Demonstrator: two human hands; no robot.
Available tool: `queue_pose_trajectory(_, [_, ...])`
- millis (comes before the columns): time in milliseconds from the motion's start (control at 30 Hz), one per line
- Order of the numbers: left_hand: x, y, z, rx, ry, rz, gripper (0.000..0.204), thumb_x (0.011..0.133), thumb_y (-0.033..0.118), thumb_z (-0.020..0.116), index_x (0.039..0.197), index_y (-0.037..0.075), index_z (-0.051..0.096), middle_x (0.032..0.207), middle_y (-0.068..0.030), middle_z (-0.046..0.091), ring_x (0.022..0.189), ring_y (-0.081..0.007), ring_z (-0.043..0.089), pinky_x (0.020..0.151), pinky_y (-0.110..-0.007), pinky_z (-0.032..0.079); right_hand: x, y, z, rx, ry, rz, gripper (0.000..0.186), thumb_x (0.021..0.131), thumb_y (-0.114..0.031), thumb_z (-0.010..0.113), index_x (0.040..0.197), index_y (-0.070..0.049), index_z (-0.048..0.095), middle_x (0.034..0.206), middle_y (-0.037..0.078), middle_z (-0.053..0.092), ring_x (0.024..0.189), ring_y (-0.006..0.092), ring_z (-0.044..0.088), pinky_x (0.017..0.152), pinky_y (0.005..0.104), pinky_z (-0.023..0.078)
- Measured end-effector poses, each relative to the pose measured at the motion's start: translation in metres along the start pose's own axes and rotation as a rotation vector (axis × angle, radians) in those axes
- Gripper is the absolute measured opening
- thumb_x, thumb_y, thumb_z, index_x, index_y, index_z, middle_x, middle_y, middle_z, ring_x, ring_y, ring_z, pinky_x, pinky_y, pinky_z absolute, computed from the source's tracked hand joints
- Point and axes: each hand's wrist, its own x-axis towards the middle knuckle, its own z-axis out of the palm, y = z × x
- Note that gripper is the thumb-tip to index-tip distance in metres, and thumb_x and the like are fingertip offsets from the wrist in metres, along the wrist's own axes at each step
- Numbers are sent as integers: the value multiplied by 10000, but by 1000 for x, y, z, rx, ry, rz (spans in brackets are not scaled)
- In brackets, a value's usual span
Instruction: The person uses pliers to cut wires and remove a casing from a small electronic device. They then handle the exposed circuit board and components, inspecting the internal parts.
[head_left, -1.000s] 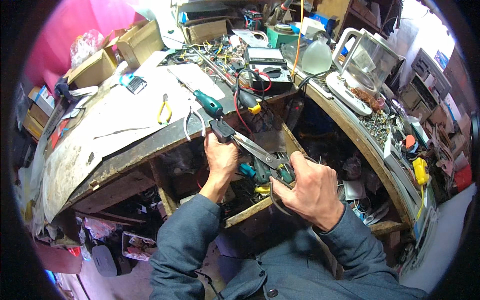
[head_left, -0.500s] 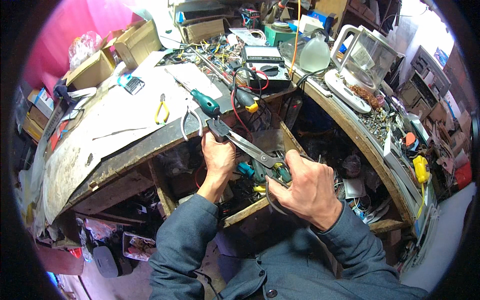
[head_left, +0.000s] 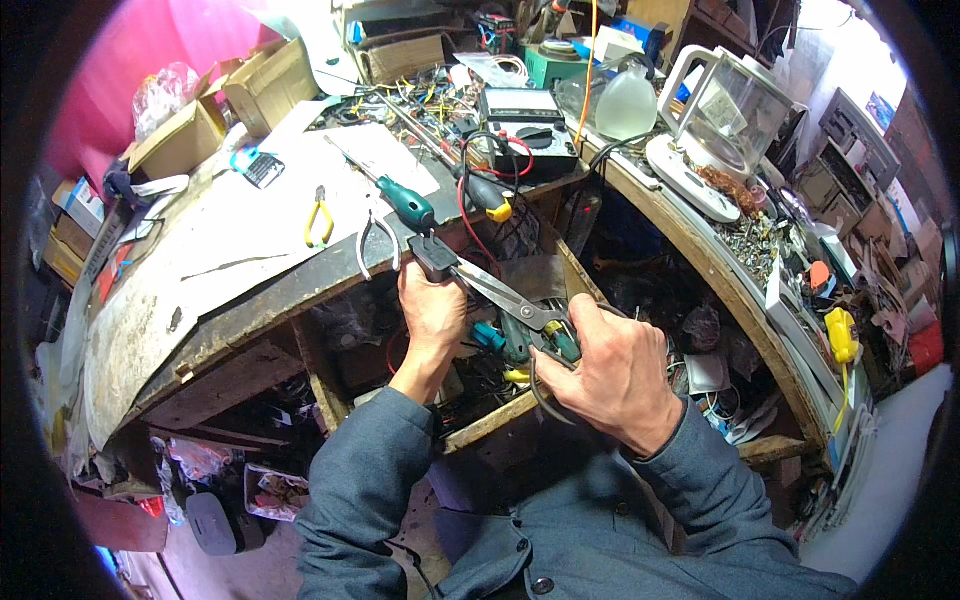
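My left hand (head_left: 432,325) is closed around a black plug-like block (head_left: 432,258), its two pins pointing up. Long metal scissors (head_left: 515,305) reach from my right hand (head_left: 615,375) to that block, their blades against it. My right fingers are wrapped on the scissor handles. Just beyond the block lie silver-handled pliers (head_left: 380,245), a green-handled screwdriver (head_left: 405,200) and a screwdriver with a yellow-tipped dark handle (head_left: 485,195). Yellow pliers (head_left: 318,218) rest on a white sheet (head_left: 230,290) to the left.
Behind are a multimeter (head_left: 520,130), tangled wires (head_left: 420,105) and cardboard boxes (head_left: 260,90). A plastic jug (head_left: 627,105) and glass-pitcher appliance (head_left: 725,115) stand right, near a yellow tool (head_left: 841,335). An open, cluttered compartment (head_left: 700,330) lies below the bench's wooden edge (head_left: 760,330).
The whole view has shifted slightly left since a second ago. Both hands keep their grip, and the scissors stay against the black block.
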Motion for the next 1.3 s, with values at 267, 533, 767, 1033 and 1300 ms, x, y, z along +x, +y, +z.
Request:
queue_pose_trajectory(267, [-2, 5, 7, -19, 28, 43, 82, 911, 9, 669, 900, 67, 613, 797, 10, 645, 664, -104, 601, 598, -281, 505, -9, -9, 6, -125, 89, -94, 351, 799, -279, 806, 899, -43, 566, 725, 145, 603, 613, 341, 644, 534, 415, 506])
queue_pose_trajectory(533, [4, -2, 10, -181, 66, -103, 86, 930, 13, 655, 891, 72, 606, 749, -1, 632, 634, -132, 612, 572, -293, 508, -1, -8, 4, 60, 23, -1, 354, 836, -317, 774, 924, -62, 546, 750, 157, 645, 608, 379, 660, 550, 463, 539])
queue_pose_trajectory(767, [-1, 14, 11, -278, -5, -153, 92, 942, 22, 643, 882, 78, 600, 743, -8, 629, 613, -125, 600, 559, -298, 504, -5, -19, 2, -139, 89, -105, 336, 825, -293, 785, 934, -63, 566, 746, 138, 619, 608, 358, 648, 543, 439, 523])
queue_pose_trajectory(1033, [-4, 21, 12, -297, 16, -135, 102, 928, 35, 662, 849, 73, 609, 742, -8, 638, 627, -128, 613, 577, -309, 503, 9, -16, -13, 20, -46, 2, 352, 835, -294, 765, 923, -42, 536, 759, 182, 666, 686, 409, 684, 609, 500, 546])
queue_pose_trajectory(1300, [-7, 39, 1, -287, -47, -301, 201, 836, 81, 826, 853, 68, 627, 727, -10, 640, 568, -124, 591, 526, -287, 470, 11, -15, -19, -81, -46, -94, 335, 826, -296, 767, 931, -67, 545, 738, 150, 649, 648, 375, 682, 560, 475, 548])
